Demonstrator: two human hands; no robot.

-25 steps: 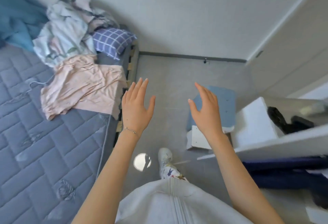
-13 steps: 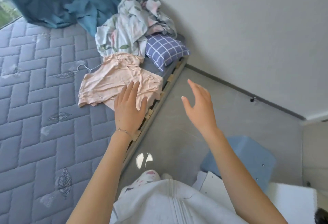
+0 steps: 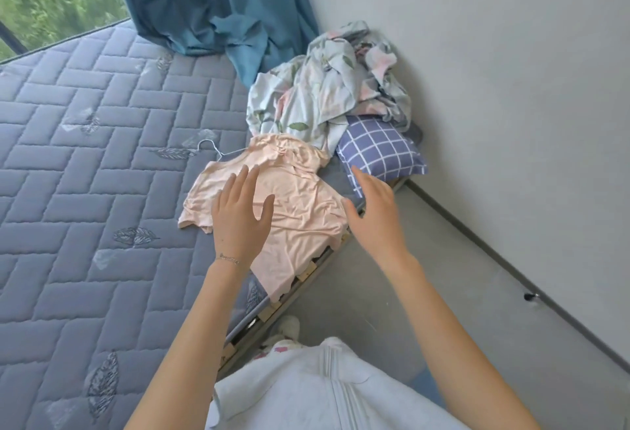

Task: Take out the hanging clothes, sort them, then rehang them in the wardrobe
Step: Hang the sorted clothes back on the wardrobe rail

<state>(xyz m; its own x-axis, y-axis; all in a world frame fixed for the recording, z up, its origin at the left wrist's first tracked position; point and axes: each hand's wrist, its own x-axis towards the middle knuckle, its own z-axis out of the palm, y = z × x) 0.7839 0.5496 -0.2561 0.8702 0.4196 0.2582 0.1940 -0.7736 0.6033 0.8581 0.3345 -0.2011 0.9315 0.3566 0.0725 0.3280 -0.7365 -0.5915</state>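
Judged early in the sorting stage. Found out of the wardrobe: one pale pink short-sleeved knit top [image 3: 303, 214], laid flat near the edge of the grey quilted mattress [image 3: 102, 163], hem overhanging the slatted bed frame. Appears threaded on a thin white wire hanger [image 3: 209, 147], hook protruding beside the neckline. Soft, limp and wrinkled; sleeves spread, body lying slightly askew. Not yet rehung; no wardrobe in view. Left hand [image 3: 238, 221] poised over the top, fingers straight and spread, gripping nothing; unable to confirm contact with the fabric. Right hand [image 3: 373, 221] likewise flat-fingered and empty, at the top's right edge, near the blue-and-white checked pillow [image 3: 381, 153]. Noted just behind the collar: crumpled heap of pale floral fabric [image 3: 324, 88], clothing or bedding impossible to tell.
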